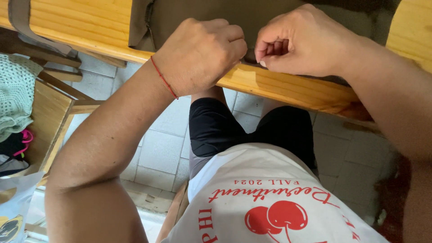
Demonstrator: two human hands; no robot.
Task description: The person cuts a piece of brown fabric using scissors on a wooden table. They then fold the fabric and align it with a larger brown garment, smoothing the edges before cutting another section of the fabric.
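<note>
My left hand (202,51) and my right hand (299,42) are both closed at the near edge of a wooden table (288,87), fists almost touching. Each pinches the edge of a dark olive-brown fabric piece (193,18) that lies flat on the tabletop. A thin red string circles my left wrist. What sits between the fingertips is hidden by the knuckles. Below the table I see my black shorts and a white shirt with red print.
A strap of the same brown cloth (27,27) hangs off the table's far left. A wooden chair (49,117) stands at left with green dotted fabric (15,90) piled on it. A white plastic bag (15,207) sits at lower left. The floor is pale tile (162,148).
</note>
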